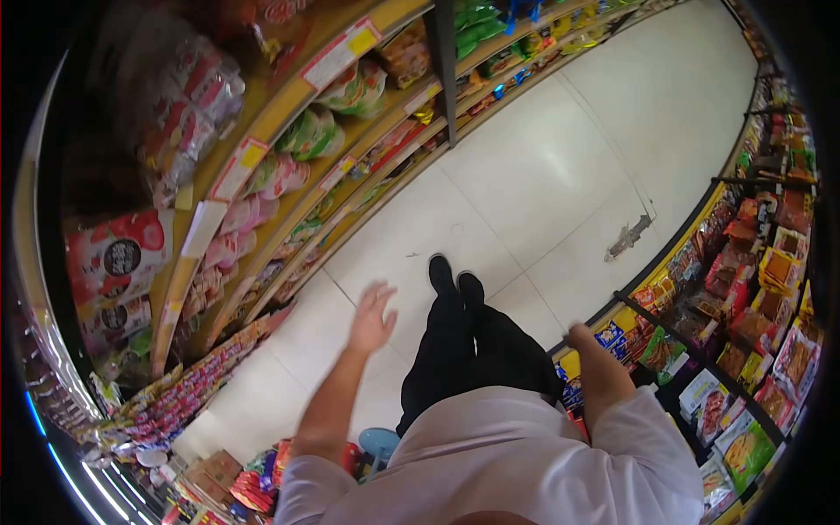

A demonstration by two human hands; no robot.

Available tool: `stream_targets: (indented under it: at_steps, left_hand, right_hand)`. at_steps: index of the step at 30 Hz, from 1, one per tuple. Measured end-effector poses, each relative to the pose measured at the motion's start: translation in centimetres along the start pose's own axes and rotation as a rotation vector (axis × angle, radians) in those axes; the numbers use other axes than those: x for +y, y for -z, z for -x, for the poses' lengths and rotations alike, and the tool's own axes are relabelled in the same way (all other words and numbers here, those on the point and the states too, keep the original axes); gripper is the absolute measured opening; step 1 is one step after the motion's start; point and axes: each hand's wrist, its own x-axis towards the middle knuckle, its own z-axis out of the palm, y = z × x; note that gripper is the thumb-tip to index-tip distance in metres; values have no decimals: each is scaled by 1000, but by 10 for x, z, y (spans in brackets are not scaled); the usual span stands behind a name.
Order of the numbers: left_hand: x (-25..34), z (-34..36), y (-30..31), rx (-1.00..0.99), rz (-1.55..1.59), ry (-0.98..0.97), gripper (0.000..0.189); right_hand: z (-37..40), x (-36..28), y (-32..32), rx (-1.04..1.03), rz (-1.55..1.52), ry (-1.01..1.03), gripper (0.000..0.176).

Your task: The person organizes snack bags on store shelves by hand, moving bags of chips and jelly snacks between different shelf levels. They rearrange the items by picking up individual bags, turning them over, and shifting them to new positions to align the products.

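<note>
My left hand (374,317) hangs over the pale floor tiles, left of my black shoes. Its fingers are apart and slightly blurred, and nothing is in it. On the other side, my right hand (579,334) is low beside the right-hand shelf, near some blue snack packets (610,335). Only a small dark part of that hand shows, and its fingers cannot be made out. Bagged snacks (312,133) line the tiers of the left shelf (229,179), apart from my left hand.
The tiled floor (516,210) runs ahead between two shelf rows, with a dark damaged patch (628,238) on it. Packaged foods (735,262) fill the right rack. Behind me at the lower left are a blue round object (378,442) and cardboard boxes (213,475).
</note>
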Motion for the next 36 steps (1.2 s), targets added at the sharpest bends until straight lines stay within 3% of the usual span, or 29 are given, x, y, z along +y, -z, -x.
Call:
stream_targets:
  at_steps: [1, 2, 3, 4, 5, 6, 7, 8, 10, 11, 12, 13, 14, 15, 16, 17, 18, 19, 22, 24, 26, 27, 29, 30, 32, 33, 36]
  left_hand:
    - [-33, 32, -42, -26, 112, 164, 46]
    - [-51, 63, -67, -139, 162, 435, 48]
    - [-72, 97, -89, -183, 209, 579, 51]
    - [-105, 132, -111, -364, 54, 597, 53]
    - [-115, 163, -113, -481, -33, 610, 55]
    - [-108, 173, -99, -691, 78, 779, 52]
    - [-130, 185, -104, -848, -116, 491, 42]
    - [-122, 170, -90, -830, -127, 490, 42]
    - [-91, 124, -52, -805, 132, 941, 36]
    - [-95, 100, -42, -645, 92, 817, 39]
    - [-101, 77, -35, -485, 51, 697, 42]
    - [-95, 54, -32, -124, 31, 587, 37]
    - [-43, 7, -6, -14, 60, 665, 38]
    - [-35, -28, -5, 113, 124, 576, 41]
    - [-33, -68, -4, 105, 230, 623, 41]
    - [34, -115, 24, 93, 328, 685, 39]
    - [51, -147, 21, 281, 333, 359, 36]
    - [73, -182, 24, 323, 356, 287, 39]
    - [175, -271, 38, 538, 685, 198, 50]
    - [196, -315, 42, 647, 606, 77, 56]
    - [238, -336, 66, 779, 652, 170, 58]
    - [247, -341, 79, 815, 673, 179, 58]
    - [252, -350, 106, 780, 569, 416, 58]
    - [244, -358, 115, 807, 584, 414, 58]
    - [242, -365, 134, 899, 29, 353, 55]
    - [243, -369, 137, 854, 25, 519, 45]
    - [231, -378, 148, 752, -182, 416, 32]
  right_hand:
    - [52, 22, 10, 132, 195, 452, 45]
    - [37, 52, -24, -145, -23, 181, 43]
    - [44, 62, -11, -222, 369, 474, 38]
    - [52, 73, 4, -290, 770, 760, 34]
    - [27, 93, -1, -178, 546, 529, 28]
    - [3, 107, -7, -72, 321, 304, 24]
    - [-8, 94, 21, 51, 190, 280, 23]
    - [-27, 69, 71, 179, 59, 259, 24]
    - [-33, -4, 179, 412, -426, 278, 35]
    - [-48, -40, 221, 560, -621, 340, 37]
    - [-11, -85, 302, 405, -629, 390, 37]
    - [-32, -119, 323, 611, -825, 478, 34]
    - [-48, -151, 355, 693, -883, 649, 34]
    - [-20, -180, 405, 579, -908, 711, 35]
    - [-13, -206, 440, 487, -972, 792, 36]
    - [-9, -225, 467, 382, -1024, 866, 37]
    - [6, -239, 494, 361, -1027, 996, 36]
    - [20, -241, 513, 325, -1040, 1112, 36]
    - [30, -227, 562, 241, -892, 1216, 36]
    - [19, -211, 588, 264, -787, 1256, 37]
    - [17, -196, 613, 252, -704, 1275, 38]
    - [26, -193, 625, 330, -627, 1249, 41]
    - [51, -197, 654, 309, -567, 1267, 43]
    - [63, -202, 666, 287, -553, 1266, 44]
    - [74, -223, 683, 358, -510, 1317, 46]
    - [80, -233, 688, 441, -474, 1398, 46]
    - [90, -250, 690, 568, -438, 1513, 46]
